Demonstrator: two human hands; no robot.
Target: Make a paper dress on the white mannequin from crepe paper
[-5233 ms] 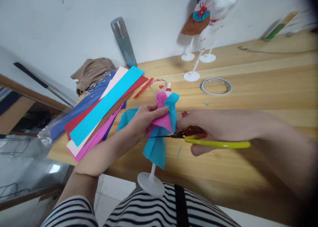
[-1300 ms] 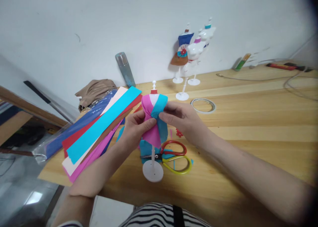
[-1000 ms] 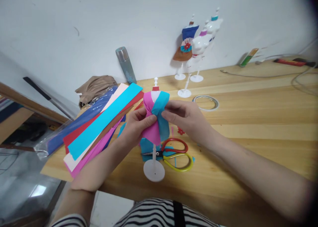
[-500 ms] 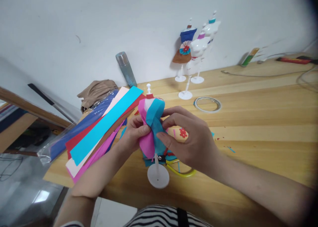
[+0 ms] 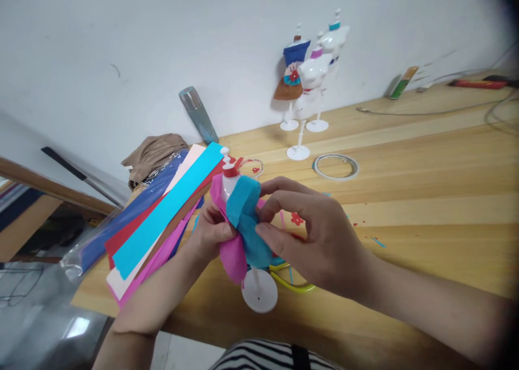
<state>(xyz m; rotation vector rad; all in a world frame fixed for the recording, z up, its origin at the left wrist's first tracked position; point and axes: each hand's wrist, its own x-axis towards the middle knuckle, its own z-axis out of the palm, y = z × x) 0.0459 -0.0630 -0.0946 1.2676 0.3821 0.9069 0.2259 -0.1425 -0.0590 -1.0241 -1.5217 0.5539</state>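
A white miniature dress form [image 5: 230, 186] leans to the left between my hands, dressed in pink crepe paper [image 5: 233, 259] on one side and blue crepe paper [image 5: 253, 240] on the other. Its neck carries a red band, and its round white base [image 5: 259, 291] points toward me. My left hand [image 5: 213, 232] grips the form's waist from the left, thumb on the front. On the other side, my right hand [image 5: 312, 229] pinches the edge of the blue paper with thumb and curled fingers. The contact of the fingertips is partly hidden.
Coloured paper strips [image 5: 162, 213] lie at left beside a brown cloth [image 5: 156, 151] and a thermos bottle [image 5: 199, 116]. Several dress forms [image 5: 314, 73] stand at the back. A tape roll [image 5: 335, 167], yellow-handled scissors [image 5: 298, 289], a glue stick [image 5: 404, 82] and a cable [image 5: 413, 112] are on the table.
The dress form has tilted further, its head moving left and down, while the base stays near the same spot. Both hands keep hold; the left moved slightly left and down. The view shifted a little.
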